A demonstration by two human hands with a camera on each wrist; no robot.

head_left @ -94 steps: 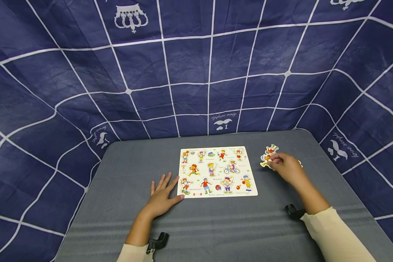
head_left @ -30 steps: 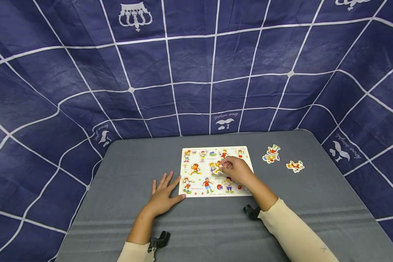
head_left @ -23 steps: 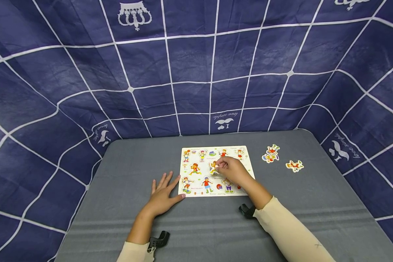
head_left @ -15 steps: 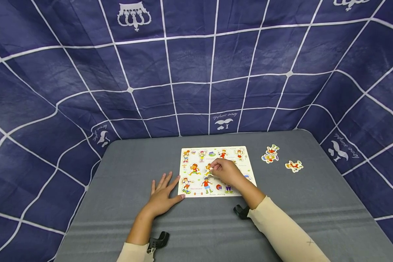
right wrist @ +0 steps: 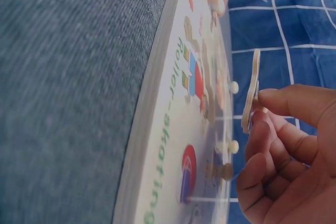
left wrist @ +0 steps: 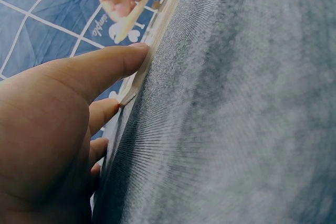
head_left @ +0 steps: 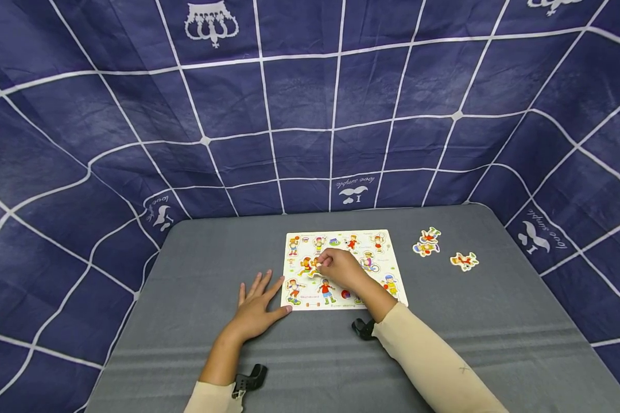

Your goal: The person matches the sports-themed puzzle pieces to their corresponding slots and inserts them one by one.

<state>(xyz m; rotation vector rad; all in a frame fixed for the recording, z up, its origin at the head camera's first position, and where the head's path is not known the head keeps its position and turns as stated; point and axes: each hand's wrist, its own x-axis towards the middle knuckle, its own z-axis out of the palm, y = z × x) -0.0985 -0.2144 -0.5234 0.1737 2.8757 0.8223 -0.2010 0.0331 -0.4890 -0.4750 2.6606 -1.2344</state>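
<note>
A white puzzle board [head_left: 341, 304] printed with small sports figures lies on the grey table [head_left: 186, 275]. My right hand [head_left: 341, 268] hovers over the board's left middle and pinches a flat wooden figure piece [head_left: 312, 266]; in the right wrist view that piece [right wrist: 251, 98] stands on edge just above the board [right wrist: 168, 145]. My left hand [head_left: 255, 307] lies flat on the table with fingers spread, its thumb against the board's front left corner. In the left wrist view the thumb [left wrist: 105, 66] touches the board edge [left wrist: 152, 40].
Two loose figure pieces [head_left: 426, 242] lie together on the table right of the board, and a third piece [head_left: 464, 261] lies further right. A dark blue cloth with white lines [head_left: 310, 115] hangs behind and beside the table.
My right hand picked up a piece at the table's right, carried it over the board, then moved it leftward across the board. The left hand stayed put.
</note>
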